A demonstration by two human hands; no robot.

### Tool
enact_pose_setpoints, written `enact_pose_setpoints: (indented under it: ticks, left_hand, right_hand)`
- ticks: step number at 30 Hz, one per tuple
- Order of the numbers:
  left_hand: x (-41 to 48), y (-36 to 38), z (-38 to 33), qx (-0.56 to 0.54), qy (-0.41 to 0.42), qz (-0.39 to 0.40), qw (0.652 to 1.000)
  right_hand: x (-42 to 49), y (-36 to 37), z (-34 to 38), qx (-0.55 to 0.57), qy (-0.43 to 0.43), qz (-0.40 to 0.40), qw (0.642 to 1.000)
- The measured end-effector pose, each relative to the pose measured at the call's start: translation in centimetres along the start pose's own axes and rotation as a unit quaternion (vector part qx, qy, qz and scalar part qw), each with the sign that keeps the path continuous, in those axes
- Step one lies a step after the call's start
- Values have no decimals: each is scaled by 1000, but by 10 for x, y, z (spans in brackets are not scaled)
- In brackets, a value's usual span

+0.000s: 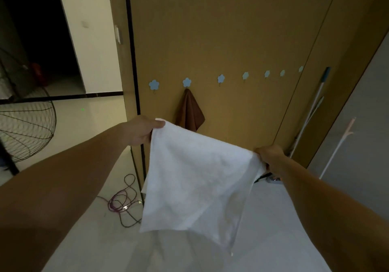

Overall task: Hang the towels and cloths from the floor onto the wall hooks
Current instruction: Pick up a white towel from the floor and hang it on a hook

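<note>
No readable writing anywhere; L hand (pixel 140 130) & R hand (pixel 269 153) each pinch a top corner of the white terry towel (pixel 195 179), held spread in the air before the tan wall panel (pixel 221 40), below its blue flower hooks (pixel 221 79), brown cloth (pixel 190 111) hanging on one, pale floor (pixel 273 219) open underneath

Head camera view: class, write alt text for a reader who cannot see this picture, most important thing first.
Two hands, left and right, hold a white towel spread by its top corners before a tan wall. A brown cloth hangs from one of a row of blue flower hooks; the other hooks in that row are bare.
</note>
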State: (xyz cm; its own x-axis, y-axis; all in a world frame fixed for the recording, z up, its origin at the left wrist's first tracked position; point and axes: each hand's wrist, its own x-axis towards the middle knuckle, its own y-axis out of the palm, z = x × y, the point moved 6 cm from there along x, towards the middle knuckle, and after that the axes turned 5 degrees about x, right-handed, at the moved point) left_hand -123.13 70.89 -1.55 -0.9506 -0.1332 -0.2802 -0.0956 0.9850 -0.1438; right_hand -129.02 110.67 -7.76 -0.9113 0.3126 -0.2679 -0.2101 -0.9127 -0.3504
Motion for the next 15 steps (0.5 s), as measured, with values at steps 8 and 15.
enact_pose_setpoints:
  ticks: [8, 15]
  left_hand:
    - [12, -11, -4, -38, 27, -169, 984]
    - [7, -6, -24, -57, 56, -95, 992]
  right_hand:
    - [8, 28, 28, 241, 72, 139, 958]
    - [22, 27, 42, 277, 42, 150, 948]
